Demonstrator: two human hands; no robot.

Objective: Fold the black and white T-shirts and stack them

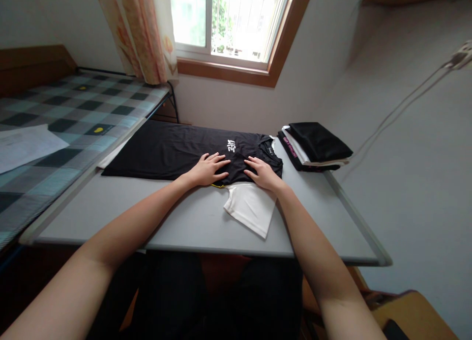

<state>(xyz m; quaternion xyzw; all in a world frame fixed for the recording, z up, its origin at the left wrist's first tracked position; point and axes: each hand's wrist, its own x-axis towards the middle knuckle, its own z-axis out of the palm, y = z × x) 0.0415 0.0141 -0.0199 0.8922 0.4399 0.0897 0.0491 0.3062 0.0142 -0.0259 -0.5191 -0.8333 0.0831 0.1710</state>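
Observation:
A black shirt [165, 146] with white lettering lies spread sideways on the grey table [191, 222], its collar toward the right. One white sleeve [254, 207] extends from its near side toward the front edge. My left hand [208, 170] rests on the black cloth, fingers spread and holding nothing. Near the collar, my right hand [262, 173] lies flat on the shirt with its fingers apart, just above the white sleeve.
A stack of folded clothes [317, 143] sits at the table's back right. Left of the table is a bed with a checked mattress [92, 104] and white papers [29, 146]. A curtain [147, 35] hangs beside the window. At bottom right stands a wooden chair [416, 315].

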